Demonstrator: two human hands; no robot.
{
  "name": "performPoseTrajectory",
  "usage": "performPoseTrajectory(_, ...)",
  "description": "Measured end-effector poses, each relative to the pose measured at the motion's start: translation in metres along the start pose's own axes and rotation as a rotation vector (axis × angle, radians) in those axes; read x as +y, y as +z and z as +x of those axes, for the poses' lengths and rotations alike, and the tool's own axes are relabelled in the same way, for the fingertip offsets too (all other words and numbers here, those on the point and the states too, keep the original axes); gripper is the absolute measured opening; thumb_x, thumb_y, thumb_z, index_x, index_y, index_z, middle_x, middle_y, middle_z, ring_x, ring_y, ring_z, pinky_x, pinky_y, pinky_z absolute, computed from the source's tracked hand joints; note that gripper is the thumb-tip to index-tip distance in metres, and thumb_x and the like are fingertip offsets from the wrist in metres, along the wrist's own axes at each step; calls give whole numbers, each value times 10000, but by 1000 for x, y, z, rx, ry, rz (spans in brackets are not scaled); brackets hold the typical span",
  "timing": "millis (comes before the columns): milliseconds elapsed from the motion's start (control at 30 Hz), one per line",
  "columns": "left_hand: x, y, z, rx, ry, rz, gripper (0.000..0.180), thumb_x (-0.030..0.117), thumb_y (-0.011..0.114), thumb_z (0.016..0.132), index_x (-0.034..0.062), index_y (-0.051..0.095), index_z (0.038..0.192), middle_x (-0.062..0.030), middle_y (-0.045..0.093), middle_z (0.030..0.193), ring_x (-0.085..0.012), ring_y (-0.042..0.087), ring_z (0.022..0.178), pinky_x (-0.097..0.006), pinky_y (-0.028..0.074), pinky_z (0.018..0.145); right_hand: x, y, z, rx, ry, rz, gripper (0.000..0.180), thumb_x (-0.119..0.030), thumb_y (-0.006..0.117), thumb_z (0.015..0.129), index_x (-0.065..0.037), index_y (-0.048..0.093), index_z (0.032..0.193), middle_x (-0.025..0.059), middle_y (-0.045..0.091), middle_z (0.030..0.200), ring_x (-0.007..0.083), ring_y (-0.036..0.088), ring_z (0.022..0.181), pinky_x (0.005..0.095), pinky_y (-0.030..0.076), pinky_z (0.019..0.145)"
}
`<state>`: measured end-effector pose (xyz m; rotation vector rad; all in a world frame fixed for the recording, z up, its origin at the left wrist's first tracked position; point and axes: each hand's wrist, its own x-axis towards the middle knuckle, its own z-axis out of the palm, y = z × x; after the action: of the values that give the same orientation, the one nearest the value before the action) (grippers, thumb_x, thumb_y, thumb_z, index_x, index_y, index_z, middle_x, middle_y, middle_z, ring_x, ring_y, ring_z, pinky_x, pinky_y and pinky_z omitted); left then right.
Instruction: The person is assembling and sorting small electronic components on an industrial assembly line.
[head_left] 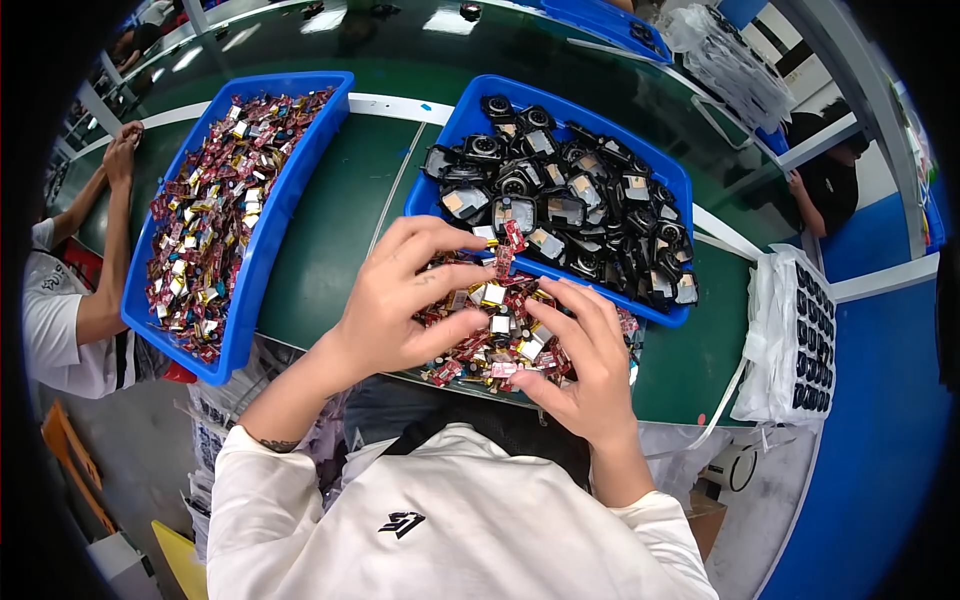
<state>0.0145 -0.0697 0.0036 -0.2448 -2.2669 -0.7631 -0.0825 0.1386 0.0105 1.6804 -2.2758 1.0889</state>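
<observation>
A heap of small red circuit boards [445, 372] with silver and yellow battery cells lies at the table's near edge, in front of my body. My left hand [405, 290] is over the heap's left side, its fingers spread and curved. Close to its fingertips a red circuit board [514, 236] stands out above the pile, next to a small battery cell [486, 233]. At the heap's right side my right hand [585, 355] has its thumb and fingers apart, the tips near the boards. Neither hand visibly grips a piece.
Behind the heap a blue bin [470, 95] holds many black watch-like housings. Another blue bin [240, 330], full of similar boards, stands at left. White-wrapped trays of black parts [785, 340] sit at the right edge. A co-worker's arm [105, 270] is at far left; another person [830, 180] is at far right.
</observation>
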Motion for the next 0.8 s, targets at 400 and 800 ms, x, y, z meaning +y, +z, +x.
performPoseTrajectory(400,12,29,53,-166,-75,539,177,262,753,662,126,670,738,0,569,728,-198,535,766,-347,365,648,27,-48,10,2,-130,18,194,-88,713,722,-17,667,896,107,646,994,278,597,907,355,489,780)
performPoseTrajectory(800,9,3,68,-540,-210,116,285,81,735,649,62,620,910,-57,652,807,-253,591,813,-366,475,718,52,-53,51,-96,-231,25,211,-5,615,753,-60,636,956,60,647,1005,250,595,926,369,497,790)
